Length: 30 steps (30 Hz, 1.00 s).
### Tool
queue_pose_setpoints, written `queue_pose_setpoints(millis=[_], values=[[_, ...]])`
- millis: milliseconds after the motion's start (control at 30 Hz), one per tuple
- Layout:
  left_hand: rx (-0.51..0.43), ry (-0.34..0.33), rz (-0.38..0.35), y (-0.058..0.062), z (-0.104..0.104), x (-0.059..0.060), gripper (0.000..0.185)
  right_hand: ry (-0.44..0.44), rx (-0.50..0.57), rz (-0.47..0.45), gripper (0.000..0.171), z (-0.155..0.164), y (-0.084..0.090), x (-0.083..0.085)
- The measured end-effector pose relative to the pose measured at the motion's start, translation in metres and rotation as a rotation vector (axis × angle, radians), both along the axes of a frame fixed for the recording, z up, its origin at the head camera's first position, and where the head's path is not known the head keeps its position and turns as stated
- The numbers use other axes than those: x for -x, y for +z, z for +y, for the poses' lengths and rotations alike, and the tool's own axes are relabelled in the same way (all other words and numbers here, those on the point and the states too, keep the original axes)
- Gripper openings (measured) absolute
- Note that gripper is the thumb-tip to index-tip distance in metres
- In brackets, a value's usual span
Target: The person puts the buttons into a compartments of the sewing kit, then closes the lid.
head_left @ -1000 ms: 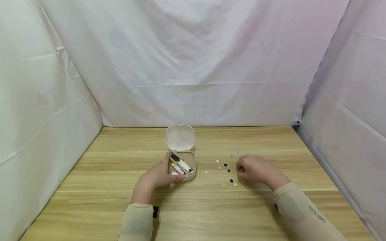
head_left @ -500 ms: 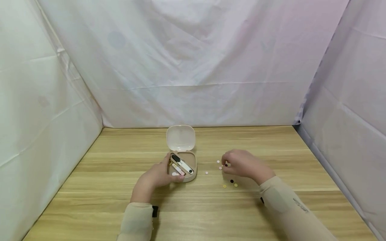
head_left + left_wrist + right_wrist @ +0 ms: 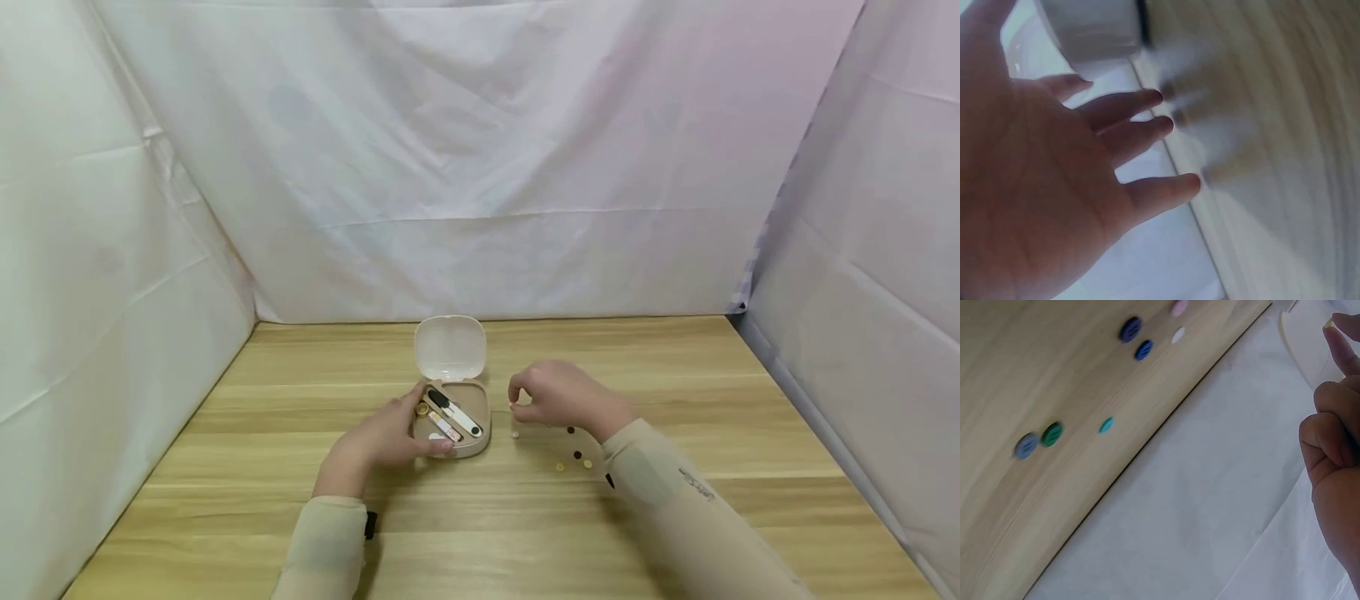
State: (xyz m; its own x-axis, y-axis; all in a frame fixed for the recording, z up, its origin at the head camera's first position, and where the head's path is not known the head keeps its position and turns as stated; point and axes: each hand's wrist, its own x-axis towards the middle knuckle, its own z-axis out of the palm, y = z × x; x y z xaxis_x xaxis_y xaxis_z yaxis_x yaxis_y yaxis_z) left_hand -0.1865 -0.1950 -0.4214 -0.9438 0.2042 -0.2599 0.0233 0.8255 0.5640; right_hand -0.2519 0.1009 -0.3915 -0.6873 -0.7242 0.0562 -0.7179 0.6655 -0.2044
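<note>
Bright, even light; both wrist views blurred, shadows soft

1. Left hand [image 3: 386, 437]: lies low, palm down, fingers only slightly bent and spread, thumb stretched fwd. In left wrist view the palm is open, fingers [image 3: 1141, 134] apart and nearly straight.
2. Left forearm: in beige sleeve [image 3: 322, 546], comes from the bottom edge, goes fwd and a bit to the right.
3. Right hand [image 3: 555, 396]: raised a little, back of hand up, fingers curled in. In right wrist view the fingertips [image 3: 1338, 337] are bent together as in a pinch; what is between them, cannot tell.
4. Right forearm: beige sleeve [image 3: 675, 508] also, goes diagonal from bottom right twd the centre.
5. The 2 hands are near each other but apart.
</note>
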Motion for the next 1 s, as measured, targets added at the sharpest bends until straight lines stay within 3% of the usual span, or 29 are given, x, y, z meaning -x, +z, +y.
queue_pose_setpoints(millis=[267, 500, 1000], values=[[-0.043, -0.015, -0.088, -0.005, -0.009, 0.006, 0.125, 0.013, 0.007, 0.005, 0.012, -0.024, 0.006, 0.003], [-0.034, -0.033, -0.084, -0.004, -0.008, 0.007, 0.122, 0.051, -0.009, 0.034, 0.008, -0.037, -0.004, 0.011], [-0.038, -0.013, -0.083, -0.007, -0.009, 0.008, 0.122, 0.084, -0.029, -0.018, 0.005, -0.045, -0.019, 0.014]])
